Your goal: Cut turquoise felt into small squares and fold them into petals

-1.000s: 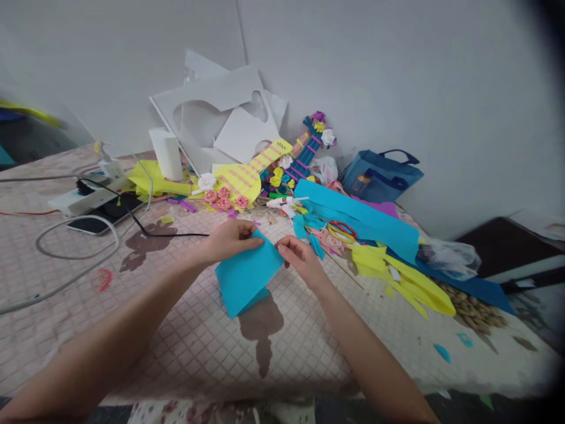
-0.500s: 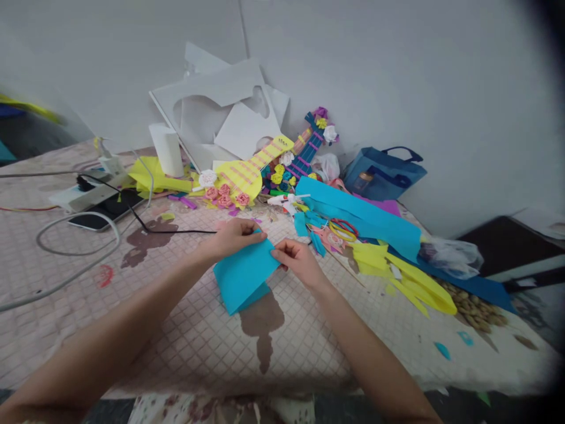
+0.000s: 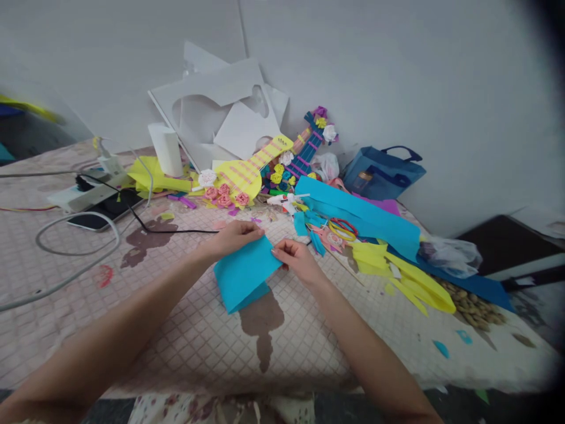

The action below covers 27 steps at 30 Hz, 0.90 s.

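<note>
A folded sheet of bright blue paper [image 3: 247,271] is held between both hands near the middle of the table, its layers parting at the lower end. My left hand [image 3: 236,238] grips its upper left edge with the thumb lying on top. At the right corner, my right hand [image 3: 295,259] pinches the paper between thumb and fingers. The fingers under the sheet are partly hidden. Beyond the hands, a white glue gun [image 3: 285,202] lies by a yellow paper guitar [image 3: 242,176] with pink paper roses [image 3: 224,193].
A power strip [image 3: 79,191], dark tablet-like device [image 3: 106,211] and looping grey cable [image 3: 117,235] occupy the left. Blue paper [image 3: 362,215], scissors [image 3: 343,229], yellow strips [image 3: 415,285] and peanut-like brown pieces [image 3: 472,306] lie right. White cut-out boards [image 3: 212,82] lean against the wall.
Almost nothing differs. Both hands keep their hold on the blue paper, and the left hand's fingers have shifted very slightly along its upper edge.
</note>
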### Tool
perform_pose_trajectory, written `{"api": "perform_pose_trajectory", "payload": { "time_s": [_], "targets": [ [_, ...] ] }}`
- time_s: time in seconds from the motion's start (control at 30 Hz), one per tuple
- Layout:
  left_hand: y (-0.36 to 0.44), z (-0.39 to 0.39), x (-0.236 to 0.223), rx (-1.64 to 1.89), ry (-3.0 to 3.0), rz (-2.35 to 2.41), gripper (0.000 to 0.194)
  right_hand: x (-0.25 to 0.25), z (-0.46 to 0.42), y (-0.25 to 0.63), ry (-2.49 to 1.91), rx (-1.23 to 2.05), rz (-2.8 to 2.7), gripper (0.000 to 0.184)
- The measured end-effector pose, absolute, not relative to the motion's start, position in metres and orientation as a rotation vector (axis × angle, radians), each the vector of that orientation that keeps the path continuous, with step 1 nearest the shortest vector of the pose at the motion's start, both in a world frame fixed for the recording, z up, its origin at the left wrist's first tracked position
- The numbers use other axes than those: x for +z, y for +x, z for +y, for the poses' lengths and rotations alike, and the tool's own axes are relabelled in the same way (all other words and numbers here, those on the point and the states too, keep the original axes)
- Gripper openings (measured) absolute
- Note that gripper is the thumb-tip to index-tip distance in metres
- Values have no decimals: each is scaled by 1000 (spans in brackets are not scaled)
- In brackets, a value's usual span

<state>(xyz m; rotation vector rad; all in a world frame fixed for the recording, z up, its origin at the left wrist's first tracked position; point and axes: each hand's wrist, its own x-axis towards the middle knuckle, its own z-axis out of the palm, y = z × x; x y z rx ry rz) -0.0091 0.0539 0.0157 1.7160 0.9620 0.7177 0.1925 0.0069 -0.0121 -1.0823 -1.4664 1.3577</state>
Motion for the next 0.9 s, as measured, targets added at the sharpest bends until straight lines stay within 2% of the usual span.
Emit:
{"api": "perform_pose_trajectory", "payload": {
  "time_s": [0.17,0.3,0.4,0.73,0.8,0.9],
  "targets": [
    [-22,52,31,642,1537,753,37,-18,12,196,-1145,1254,-1303,29],
    [-26,55,32,540,1487,638,23,-17,14,197,-1151,1199,-1269,29],
    [-24,57,28,465,1477,658,19,-16,14,197,-1132,1162,-1279,29],
    [-34,68,23,358,1614,655,28,-18,18,202,-1150,1235,-1436,33],
    [-37,70,22,351,1649,643,28,-17,24,212,-1249,1067,-1540,36],
    [-40,72,23,358,1671,655,29,-12,41,246,-1468,643,-1585,39]
  ]
}}
